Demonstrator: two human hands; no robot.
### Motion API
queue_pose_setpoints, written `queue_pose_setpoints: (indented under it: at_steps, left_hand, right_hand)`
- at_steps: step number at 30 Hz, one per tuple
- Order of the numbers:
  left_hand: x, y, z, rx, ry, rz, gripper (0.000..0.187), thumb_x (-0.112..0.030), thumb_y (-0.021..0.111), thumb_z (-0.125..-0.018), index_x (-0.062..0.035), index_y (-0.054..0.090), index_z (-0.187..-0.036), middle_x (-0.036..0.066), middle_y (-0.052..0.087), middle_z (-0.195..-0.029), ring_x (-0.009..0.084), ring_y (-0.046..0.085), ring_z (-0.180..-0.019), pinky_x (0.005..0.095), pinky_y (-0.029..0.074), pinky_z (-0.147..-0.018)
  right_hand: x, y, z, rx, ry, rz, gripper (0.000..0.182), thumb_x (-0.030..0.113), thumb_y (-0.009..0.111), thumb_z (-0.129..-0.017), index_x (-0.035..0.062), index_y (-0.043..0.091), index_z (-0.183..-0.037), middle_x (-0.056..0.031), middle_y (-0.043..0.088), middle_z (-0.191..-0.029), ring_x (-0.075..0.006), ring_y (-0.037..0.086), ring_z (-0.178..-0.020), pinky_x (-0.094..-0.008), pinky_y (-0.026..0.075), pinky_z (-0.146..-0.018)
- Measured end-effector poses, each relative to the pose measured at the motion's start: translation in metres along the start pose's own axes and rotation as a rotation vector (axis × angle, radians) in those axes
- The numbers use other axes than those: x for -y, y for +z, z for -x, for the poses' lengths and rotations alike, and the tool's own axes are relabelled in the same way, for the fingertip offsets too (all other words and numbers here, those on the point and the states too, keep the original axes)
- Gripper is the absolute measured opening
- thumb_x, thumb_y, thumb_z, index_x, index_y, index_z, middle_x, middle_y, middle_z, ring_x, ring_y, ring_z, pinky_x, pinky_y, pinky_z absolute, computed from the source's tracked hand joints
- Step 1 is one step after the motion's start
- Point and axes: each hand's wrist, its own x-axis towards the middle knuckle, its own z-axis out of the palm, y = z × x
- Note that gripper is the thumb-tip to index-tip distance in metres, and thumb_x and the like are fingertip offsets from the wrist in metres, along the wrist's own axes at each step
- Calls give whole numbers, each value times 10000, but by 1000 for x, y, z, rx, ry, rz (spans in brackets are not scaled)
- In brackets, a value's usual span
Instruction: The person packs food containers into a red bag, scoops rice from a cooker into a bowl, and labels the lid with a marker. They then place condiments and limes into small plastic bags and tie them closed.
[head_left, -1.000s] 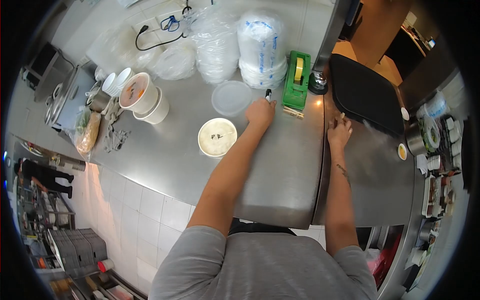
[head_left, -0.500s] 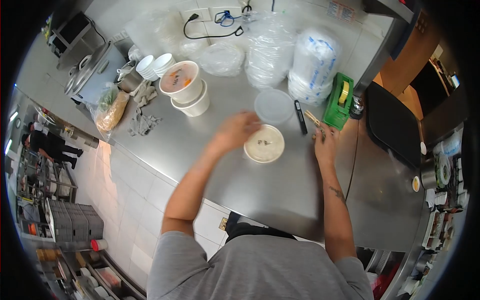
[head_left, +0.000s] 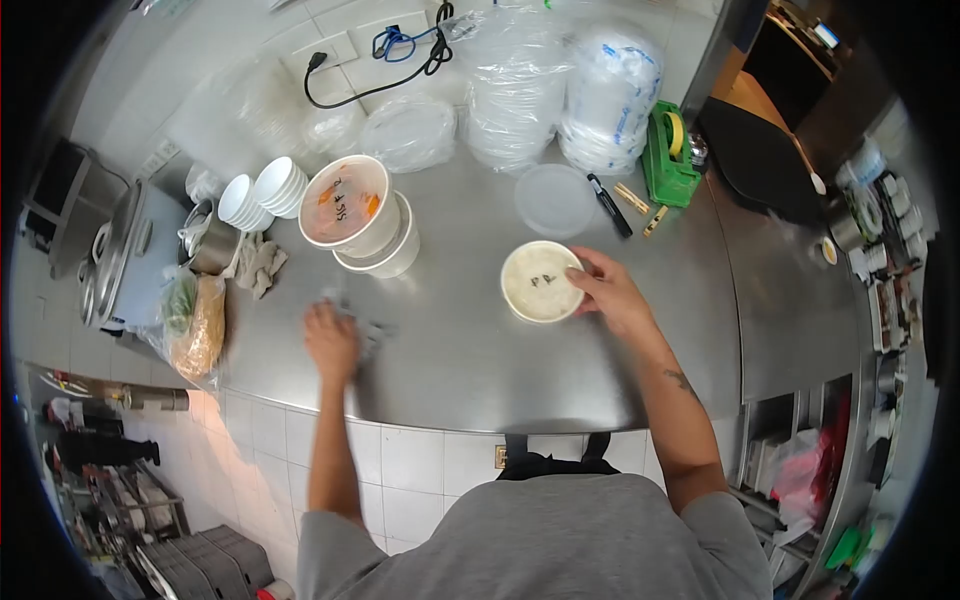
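Note:
My right hand (head_left: 612,292) grips the rim of a round white tub (head_left: 530,300), thumb over the edge and fingers along the side. Its translucent lid (head_left: 542,278) bears dark handwritten marks. My left hand (head_left: 331,340) is on a crumpled grey cloth (head_left: 374,334) on the steel counter, fingers curled over it and partly blurred. Beyond the tub lie a loose clear lid (head_left: 553,200), a black marker (head_left: 609,206) and two wooden clothespins (head_left: 632,198). Left of the tub, a lidded tub with orange contents (head_left: 345,212) stands on another white tub (head_left: 390,262).
Stacked white bowls (head_left: 281,188), a second cloth (head_left: 257,266) and a bagged food item (head_left: 199,335) are at the left. Plastic-wrapped container stacks (head_left: 515,95) line the wall. A green tape dispenser (head_left: 668,165) stands at back right. The counter's front edge is near my body.
My left hand has moved from beside the tub left to the grey cloth. My right hand has let go of the clothespins and taken hold of the tub. The view has shifted.

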Motion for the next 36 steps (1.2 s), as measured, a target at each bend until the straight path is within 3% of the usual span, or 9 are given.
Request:
queue_pose_setpoints:
  at_steps: [6, 14, 17, 19, 22, 24, 25, 29, 36]
  left_hand:
    - [-196, -32, 66, -6, 478, 425, 595, -45, 539, -677, 17, 449, -1262, 243, 406, -1310, 420, 352, -1252, 548, 345, -934]
    - [-333, -102, 174, 725, 856, 1081, 450, -96, 503, -808, 44, 458, -1233, 217, 424, -1328, 361, 359, -1251, 421, 269, -1061]
    - [-250, -44, 115, 131, 1034, 738, 421, -69, 501, -788, -7, 504, -1204, 228, 461, -1275, 420, 404, -1201, 520, 322, -997]
    - [-164, -92, 69, 228, 582, 552, 441, -67, 509, -788, -21, 495, -1226, 208, 480, -1259, 394, 396, -1209, 511, 317, -1001]
    - [94, 18, 37, -328, 237, -60, 410, -194, 535, -834, 24, 512, -1181, 166, 585, -1068, 358, 509, -1042, 443, 409, -898]
    - [168, 29, 46, -14, -243, -548, 478, -308, 561, -854, -23, 468, -1226, 181, 577, -1028, 346, 555, -942, 443, 471, -778]
    - [140, 28, 57, -213, -368, -394, 447, -322, 570, -853, -50, 477, -1196, 181, 568, -992, 340, 566, -912, 441, 490, -704]
    - [-62, 19, 97, -413, 250, -72, 464, -126, 528, -793, -2, 479, -1237, 241, 508, -1152, 408, 536, -993, 466, 462, -821]
    - [-418, -65, 224, -131, 923, 523, 556, -41, 513, -707, 51, 453, -1252, 320, 388, -1287, 504, 364, -1185, 543, 304, -994]
  right_hand:
    - [2, 48, -63, -23, -44, -188, 400, 127, 583, -876, -3, 495, -1245, -74, 549, -786, -140, 576, -624, -281, 537, -526]
    - [-7, 59, -70, -173, -268, 249, 363, 214, 560, -912, 54, 523, -1236, -72, 555, -891, -139, 571, -730, -296, 505, -671]
    - [-5, -18, -21, -120, -378, 325, 326, 226, 564, -891, 14, 580, -1139, -139, 566, -950, -230, 546, -862, -333, 456, -805]
    - [-22, -86, 24, -334, -497, 407, 245, 200, 552, -898, 23, 623, -1052, -144, 591, -959, -218, 561, -835, -313, 459, -761]
    - [-73, -189, 110, -736, -347, 354, 207, 146, 541, -897, 10, 627, -1028, -106, 606, -871, -200, 570, -774, -297, 464, -748]
    - [-118, -244, 173, -1001, -327, 254, 185, 122, 528, -897, 2, 626, -998, -72, 596, -786, -163, 560, -680, -280, 472, -666]
    - [-133, -263, 207, -1065, -288, 83, 170, 112, 517, -899, 4, 622, -977, -53, 575, -744, -139, 541, -634, -273, 465, -616]
    - [-201, -309, 315, -1332, -184, -281, 145, 90, 482, -910, 15, 605, -930, -17, 519, -675, -90, 487, -542, -246, 438, -489]
    - [-267, -334, 440, -1368, -70, -197, 166, 100, 471, -925, 11, 608, -954, -39, 540, -704, -106, 516, -554, -248, 447, -471]
